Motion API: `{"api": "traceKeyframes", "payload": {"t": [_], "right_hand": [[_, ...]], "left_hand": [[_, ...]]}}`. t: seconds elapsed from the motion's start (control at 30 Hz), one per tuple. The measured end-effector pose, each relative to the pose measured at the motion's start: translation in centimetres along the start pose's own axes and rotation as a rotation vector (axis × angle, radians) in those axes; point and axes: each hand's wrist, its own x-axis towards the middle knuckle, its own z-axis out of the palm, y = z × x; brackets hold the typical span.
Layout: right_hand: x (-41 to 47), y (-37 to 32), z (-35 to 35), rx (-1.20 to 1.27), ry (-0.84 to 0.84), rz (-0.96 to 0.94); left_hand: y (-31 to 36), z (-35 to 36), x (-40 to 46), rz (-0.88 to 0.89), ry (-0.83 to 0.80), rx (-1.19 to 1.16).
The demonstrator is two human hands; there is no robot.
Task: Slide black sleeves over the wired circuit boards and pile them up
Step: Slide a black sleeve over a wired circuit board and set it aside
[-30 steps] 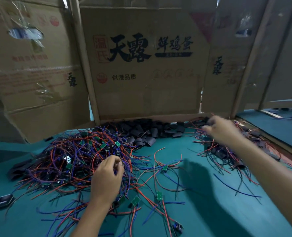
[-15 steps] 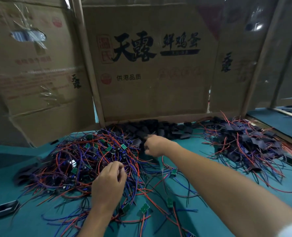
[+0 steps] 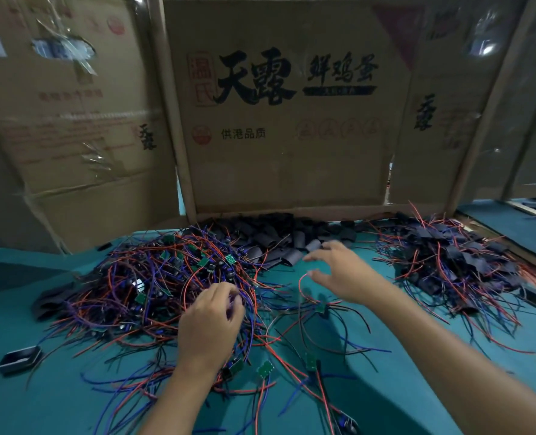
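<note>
Counter (image 3: pixel 386 387) layout: tangle of wired boards (image 3: pixel 153 287) on the left, loose sleeves (image 3: pixel 279 237) heaped at the back centre against the cardboard box wall (image 3: pixel 285 136), pile of sleeved boards (image 3: pixel 458 262) on the right. A few stray boards (image 3: pixel 266 369) lie at front centre. Small tray (image 3: pixel 18 359) sits at the front-left edge. Left hand (image 3: pixel 208 324) over the tangle's near side, right hand (image 3: pixel 343 271) between tangle and right pile, just before the sleeves.

The left hand (image 3: pixel 210 321) covered whatever its curled fingers held among the wires (image 3: pixel 141 293). Motion blurred the right hand (image 3: pixel 342 274), so its grip was unclear. Both forearms ran off the bottom edge.
</note>
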Motion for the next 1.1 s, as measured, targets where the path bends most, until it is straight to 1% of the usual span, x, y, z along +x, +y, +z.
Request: {"api": "traceKeyframes", "payload": {"t": [0.07,0.13,0.17,0.2,0.23,0.3,0.43,0.47,0.5,0.57,0.6,0.63,0.73,0.8,1.0,1.1], "right_hand": [[-3.6,-1.8,0.8,0.243,0.005,-0.072],[-6.6,-3.9,1.6,0.623,-0.12,-0.147],[-7.6,-4.8,1.9,0.803,-0.195,-0.162],[-8.4,-5.3,2.2,0.935,-0.234,-0.16],[-8.9,-5.4,2.6,1.009,-0.247,-0.148],[-9.4,-5.4,3.1,1.077,-0.259,-0.13],[-9.4,-4.2,3.1,1.281,-0.313,-0.111],[-9.3,-4.0,3.0,1.25,-0.273,-0.126],[-9.2,-3.8,3.1,1.129,-0.183,-0.165],[-8.8,-3.6,3.7,0.741,0.051,-0.215],[-8.7,-3.7,4.2,0.632,0.119,-0.222],[-8.6,-3.9,4.5,0.643,0.143,-0.218],[-8.4,-4.0,5.1,0.8,0.12,-0.195],[-8.2,-3.8,5.2,0.857,0.095,-0.205],[-8.2,-4.0,5.2,1.12,-0.009,-0.258],[-8.1,-3.8,5.4,1.172,-0.008,-0.233]], "left_hand": [[1.4,0.0,-0.3,0.103,-0.045,-0.012],[2.5,0.1,-0.5,0.212,-0.114,-0.055],[2.8,0.1,-0.6,0.239,-0.14,-0.1],[3.0,0.0,-0.9,0.252,-0.172,-0.152],[3.1,0.0,-1.0,0.255,-0.206,-0.204],[3.2,-0.1,-1.3,0.245,-0.255,-0.284],[3.5,-0.4,-1.2,0.175,-0.232,-0.409],[3.7,-0.4,-1.1,0.15,-0.213,-0.44],[3.7,-0.3,-1.1,0.114,-0.194,-0.462],[3.7,-0.3,-1.1,0.024,-0.181,-0.487],[3.7,-0.5,-1.2,-0.007,-0.203,-0.483],[3.7,-0.5,-1.2,-0.021,-0.245,-0.474],[4.2,-0.8,-1.6,-0.026,-0.393,-0.452],[4.7,-0.9,-1.6,-0.002,-0.449,-0.43],[5.2,-1.6,-1.8,0.027,-0.494,-0.418],[5.4,-2.6,-1.5,0.029,-0.519,-0.431]]}}
